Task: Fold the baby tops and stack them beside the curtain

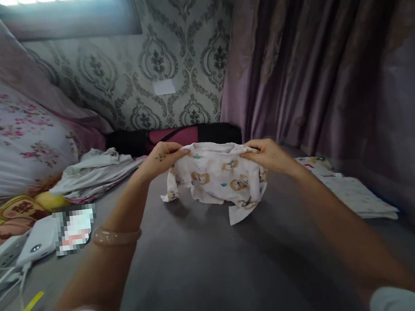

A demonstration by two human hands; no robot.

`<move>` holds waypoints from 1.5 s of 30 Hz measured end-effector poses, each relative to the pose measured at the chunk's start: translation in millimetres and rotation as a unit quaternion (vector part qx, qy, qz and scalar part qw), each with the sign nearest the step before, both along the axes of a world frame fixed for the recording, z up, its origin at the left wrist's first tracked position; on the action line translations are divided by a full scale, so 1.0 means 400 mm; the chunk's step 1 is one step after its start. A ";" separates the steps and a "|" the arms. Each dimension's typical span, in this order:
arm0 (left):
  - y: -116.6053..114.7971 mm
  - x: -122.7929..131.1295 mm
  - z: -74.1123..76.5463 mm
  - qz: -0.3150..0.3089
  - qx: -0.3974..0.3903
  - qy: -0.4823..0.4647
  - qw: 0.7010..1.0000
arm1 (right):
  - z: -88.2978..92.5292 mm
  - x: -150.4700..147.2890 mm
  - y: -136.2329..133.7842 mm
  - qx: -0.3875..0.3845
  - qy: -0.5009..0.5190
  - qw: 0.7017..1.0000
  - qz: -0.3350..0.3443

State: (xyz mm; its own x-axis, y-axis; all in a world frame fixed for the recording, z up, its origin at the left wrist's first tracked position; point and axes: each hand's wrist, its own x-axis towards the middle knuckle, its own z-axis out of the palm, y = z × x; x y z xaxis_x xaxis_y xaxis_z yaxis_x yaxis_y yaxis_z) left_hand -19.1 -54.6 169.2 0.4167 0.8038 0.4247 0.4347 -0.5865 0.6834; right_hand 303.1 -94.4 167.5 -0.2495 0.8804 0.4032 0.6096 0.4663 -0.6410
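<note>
Pinching limp white printed top point(219, 174) in left hand point(162, 156) and right hand point(270, 156), above smooth grey surface point(176, 279), blurred character point(25, 207) on yellow cushion point(6, 214)

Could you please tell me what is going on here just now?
Someone is holding up a small printed shirt by its shoulders, neckline uppermost. The left hand pinches one shoulder and the right hand the other, so the body and sleeves hang down over the grey sheet. Loose clothes lie rumpled off to the left, and folded clothes lie to the right, beyond the right forearm.
</note>
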 end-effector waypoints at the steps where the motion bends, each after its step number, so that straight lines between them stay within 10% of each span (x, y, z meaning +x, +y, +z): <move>1: 0.010 -0.004 0.013 0.000 0.008 0.027 1.000 | 0.018 0.008 0.008 -0.004 0.009 1.000 0.001; 6: 0.034 -0.016 0.087 0.095 0.095 0.164 0.977 | 0.124 0.026 0.037 0.022 -0.020 0.999 -0.032; 11: -0.008 0.011 0.154 0.259 0.179 0.002 0.949 | 0.208 0.013 0.011 0.190 -0.017 0.973 -0.134; 16: 0.001 0.022 0.166 0.147 0.030 -0.048 0.988 | 0.215 0.006 0.010 0.140 -0.095 0.980 -0.107; 21: 0.037 0.021 0.148 0.171 0.142 -0.086 0.971 | 0.187 0.005 0.043 0.132 -0.066 0.984 -0.102; 45: 0.061 0.034 0.102 0.112 0.034 -0.130 0.985 | 0.147 0.018 0.090 -0.049 0.046 0.997 0.034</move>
State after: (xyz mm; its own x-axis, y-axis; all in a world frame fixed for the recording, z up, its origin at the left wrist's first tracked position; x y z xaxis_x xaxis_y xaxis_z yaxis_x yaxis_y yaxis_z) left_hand -5.5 -30.1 210.1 0.1031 0.8287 0.5501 0.3738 -0.5448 0.7507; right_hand 310.2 -58.5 226.3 -0.2761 0.8989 0.3402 0.5148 0.4372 -0.7374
